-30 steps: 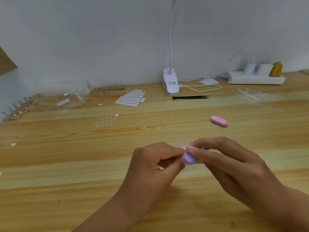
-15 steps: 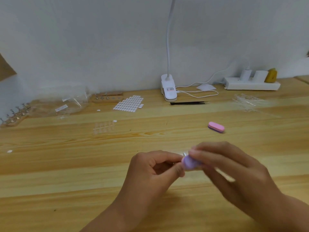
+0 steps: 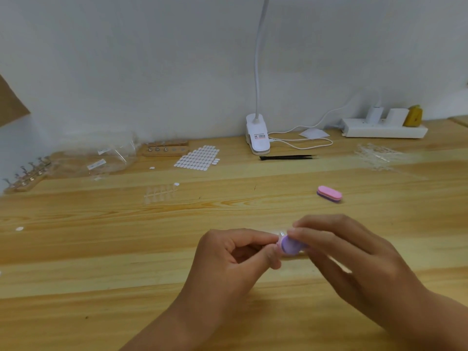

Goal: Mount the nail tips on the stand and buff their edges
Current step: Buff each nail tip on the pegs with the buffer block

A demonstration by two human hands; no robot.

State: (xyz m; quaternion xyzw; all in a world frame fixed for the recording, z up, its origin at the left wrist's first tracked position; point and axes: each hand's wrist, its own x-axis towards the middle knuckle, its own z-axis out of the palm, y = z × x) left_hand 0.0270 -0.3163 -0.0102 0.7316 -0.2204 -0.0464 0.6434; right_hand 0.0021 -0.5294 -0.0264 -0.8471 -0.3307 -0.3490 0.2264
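A person's two bare hands meet above the near middle of a pale wooden table [image 3: 101, 274]. The left hand [image 3: 228, 259] is curled, its thumb and forefinger pinching a small clear nail tip [image 3: 281, 234], which shows as little more than a glint at the fingertips. The right hand [image 3: 354, 259] grips a rounded lilac foam buffer block [image 3: 291, 245] between thumb and fingers, with its end touching the left fingertips; the right hand is blurred.

A second oval buffer block, pink over purple [image 3: 329, 194], lies flat on the table toward the right, well apart from the hands. A strip of clear nail tips [image 3: 159, 193] lies left of centre, with more clear nail-tip strips [image 3: 377, 155] near the back right corner.

Along the back edge are a small wooden stand with metal-capped pegs [image 3: 166, 149], a sheet of small white adhesive tabs [image 3: 198, 157] just beside it, a white clip-on lamp [image 3: 257, 134] with its cable, and slim black tweezers [image 3: 287, 157] lying in front of the lamp. A white power strip [image 3: 385, 127] with plugs sits at the back right. Crumpled clear plastic bags [image 3: 101, 158] lie toward the back left, and a longer wooden stand with upright metal clips [image 3: 26, 174] rests at the left edge.
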